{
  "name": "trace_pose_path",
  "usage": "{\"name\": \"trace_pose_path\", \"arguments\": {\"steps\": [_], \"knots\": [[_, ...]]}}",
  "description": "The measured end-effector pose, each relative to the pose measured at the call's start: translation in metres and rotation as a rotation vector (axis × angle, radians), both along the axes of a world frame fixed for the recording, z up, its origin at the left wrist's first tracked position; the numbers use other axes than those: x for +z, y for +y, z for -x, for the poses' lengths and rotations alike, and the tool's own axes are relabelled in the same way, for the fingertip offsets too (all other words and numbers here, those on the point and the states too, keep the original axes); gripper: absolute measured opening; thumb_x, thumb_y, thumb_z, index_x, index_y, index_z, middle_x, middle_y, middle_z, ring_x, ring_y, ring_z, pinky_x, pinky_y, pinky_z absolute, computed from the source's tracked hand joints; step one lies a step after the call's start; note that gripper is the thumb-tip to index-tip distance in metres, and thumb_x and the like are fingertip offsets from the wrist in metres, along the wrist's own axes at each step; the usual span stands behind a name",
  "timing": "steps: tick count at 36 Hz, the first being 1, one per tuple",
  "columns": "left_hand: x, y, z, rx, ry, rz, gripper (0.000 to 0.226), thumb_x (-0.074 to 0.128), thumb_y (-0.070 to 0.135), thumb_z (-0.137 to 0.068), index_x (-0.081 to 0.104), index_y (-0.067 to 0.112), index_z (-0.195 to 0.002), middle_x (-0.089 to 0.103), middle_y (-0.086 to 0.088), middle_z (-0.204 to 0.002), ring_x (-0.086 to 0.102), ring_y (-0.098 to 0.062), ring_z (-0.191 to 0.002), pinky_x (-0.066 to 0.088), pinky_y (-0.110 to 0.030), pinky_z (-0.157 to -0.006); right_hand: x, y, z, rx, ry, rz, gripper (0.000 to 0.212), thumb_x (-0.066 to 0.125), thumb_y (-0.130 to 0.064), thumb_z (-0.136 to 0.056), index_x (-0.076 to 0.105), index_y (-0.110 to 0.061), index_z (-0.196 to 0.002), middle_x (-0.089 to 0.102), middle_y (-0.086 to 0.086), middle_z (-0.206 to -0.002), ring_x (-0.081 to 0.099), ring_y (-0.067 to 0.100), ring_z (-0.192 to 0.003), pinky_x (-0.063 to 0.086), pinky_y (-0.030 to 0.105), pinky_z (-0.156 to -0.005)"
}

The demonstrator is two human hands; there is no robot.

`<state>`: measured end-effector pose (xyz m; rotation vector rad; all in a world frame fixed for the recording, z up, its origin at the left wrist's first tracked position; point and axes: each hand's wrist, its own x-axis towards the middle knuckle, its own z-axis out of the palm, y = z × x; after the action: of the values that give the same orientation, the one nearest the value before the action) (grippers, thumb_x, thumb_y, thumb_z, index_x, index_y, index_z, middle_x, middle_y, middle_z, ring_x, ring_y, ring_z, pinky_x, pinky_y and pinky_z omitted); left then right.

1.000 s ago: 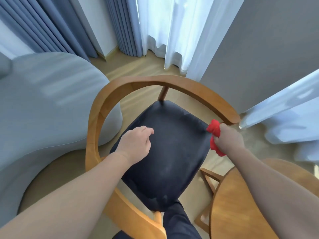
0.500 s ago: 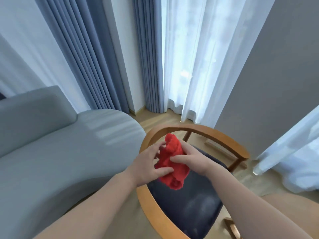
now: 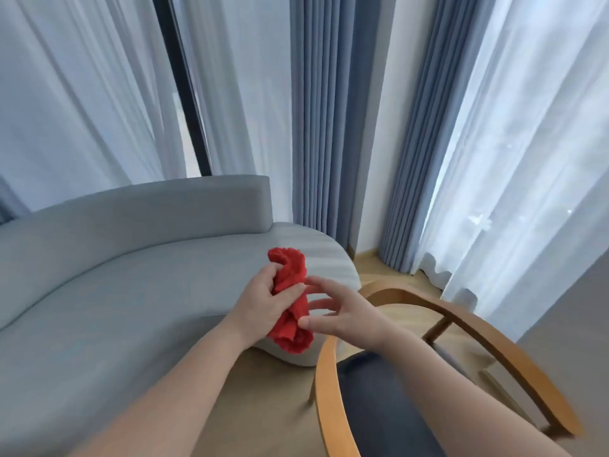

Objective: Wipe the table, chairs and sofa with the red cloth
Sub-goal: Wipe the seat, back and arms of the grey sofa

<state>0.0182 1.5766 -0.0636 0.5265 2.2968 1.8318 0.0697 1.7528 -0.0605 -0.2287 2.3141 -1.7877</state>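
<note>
Crumpled red cloth [image 3: 290, 275], gripped in the left hand [image 3: 263, 301], hangs over the grey sofa [image 3: 131, 291] beside the wooden chair [image 3: 326, 384].

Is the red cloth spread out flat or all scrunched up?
Scrunched up. The red cloth bulges in wrinkly lumps above and below the left hand gripping it, not flat.

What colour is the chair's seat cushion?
Dark navy blue. The seat cushion shows best in the head view, at lower right.

The crumpled red cloth [image 3: 290, 268] looks fuzzy and nubby, like terry. The curved grey sofa [image 3: 115, 308] is matt, fine-woven fabric. The curved chair frame [image 3: 326, 390] is smooth, satin-finished light wood; its dark blue seat pad [image 3: 379, 407] looks matt and soft.
</note>
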Motion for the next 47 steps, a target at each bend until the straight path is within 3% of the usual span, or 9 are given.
{"name": "trace_pose_path", "arguments": {"steps": [10,15,22,26,30,34,39,42,47], "knots": [[0.011,-0.084,-0.045,0.321,-0.009,0.098,0.041,0.065,0.048,-0.069,0.060,0.024,-0.102,0.068,-0.004,-0.097,0.065,-0.023,-0.092,0.052,-0.043,-0.087,-0.018,-0.073,0.002,-0.280,-0.007,0.178,0.032,0.045,-0.001,-0.084,0.068,-0.024,-0.085,0.069,0.023,-0.095,0.066,0.041,-0.092,0.054,0.058,-0.082],[0.006,-0.130,-0.048,0.311,-0.115,0.198,0.011,0.064,0.012,-0.088,0.060,0.013,-0.098,0.066,0.001,-0.084,0.064,-0.014,-0.076,0.049,-0.019,-0.060,-0.005,-0.096,0.021,-0.348,-0.185,0.654,0.045,0.031,0.014,-0.089,0.055,-0.010,-0.117,0.065,0.017,-0.103,0.064,0.033,-0.089,0.053,0.045,-0.077],[-0.003,-0.193,-0.032,0.445,0.009,0.471,0.017,0.067,0.031,-0.084,0.058,0.022,-0.096,0.061,0.012,-0.091,0.056,-0.006,-0.081,0.039,-0.016,-0.068,0.015,-0.147,0.053,-0.290,-0.199,0.584,0.047,0.025,0.021,-0.074,0.054,0.000,-0.104,0.054,0.020,-0.088,0.053,0.028,-0.060,0.033,0.029,-0.046],[0.008,-0.217,-0.012,0.390,0.056,0.312,0.021,0.069,0.032,-0.083,0.059,0.024,-0.101,0.061,0.011,-0.098,0.060,-0.008,-0.089,0.045,-0.020,-0.076,0.016,-0.198,0.068,-0.185,-0.248,0.577,0.030,0.038,0.013,-0.091,0.059,-0.002,-0.106,0.065,0.018,-0.089,0.066,0.027,-0.071,0.050,0.032,-0.055],[0.005,-0.233,0.013,0.267,0.021,0.195,0.043,0.079,0.034,-0.073,0.054,0.027,-0.108,0.059,0.010,-0.104,0.063,-0.012,-0.092,0.052,-0.028,-0.082,0.011,-0.254,0.081,-0.094,-0.288,0.526,0.024,0.043,-0.012,-0.102,0.061,0.000,-0.112,0.068,0.023,-0.106,0.066,0.036,-0.101,0.050,0.048,-0.094],[-0.008,-0.256,0.037,0.308,0.109,0.301,0.037,0.075,0.023,-0.074,0.052,0.030,-0.102,0.056,0.011,-0.095,0.059,-0.017,-0.088,0.049,-0.031,-0.082,0.010,-0.286,0.090,-0.113,-0.321,0.525,0.030,0.040,-0.017,-0.103,0.060,0.004,-0.111,0.069,0.020,-0.100,0.067,0.028,-0.085,0.054,0.034,-0.071],[-0.018,-0.276,0.059,0.306,0.116,0.294,0.008,0.066,0.018,-0.083,0.062,0.025,-0.088,0.063,0.012,-0.084,0.060,-0.010,-0.075,0.050,-0.026,-0.078,0.004,-0.295,0.104,-0.172,-0.362,0.506,0.032,0.038,-0.018,-0.104,0.060,0.004,-0.113,0.069,0.021,-0.104,0.068,0.029,-0.087,0.053,0.043,-0.079],[-0.023,-0.274,0.070,0.216,0.004,0.242,0.029,0.074,0.032,-0.078,0.060,0.023,-0.101,0.064,0.008,-0.098,0.063,-0.011,-0.086,0.052,-0.027,-0.079,0.004,-0.298,0.113,-0.185,-0.390,0.483,0.035,0.037,-0.016,-0.104,0.055,0.008,-0.122,0.062,0.027,-0.120,0.063,0.038,-0.106,0.051,0.046,-0.088],[-0.027,-0.264,0.100,0.289,0.041,0.300,0.016,0.056,0.006,-0.082,0.062,0.018,-0.091,0.066,0.002,-0.086,0.063,-0.015,-0.077,0.050,-0.025,-0.071,-0.003,-0.291,0.139,-0.200,-0.394,0.440,0.029,0.039,-0.017,-0.104,0.060,0.000,-0.115,0.067,0.017,-0.107,0.065,0.028,-0.095,0.050,0.044,-0.089]]}}
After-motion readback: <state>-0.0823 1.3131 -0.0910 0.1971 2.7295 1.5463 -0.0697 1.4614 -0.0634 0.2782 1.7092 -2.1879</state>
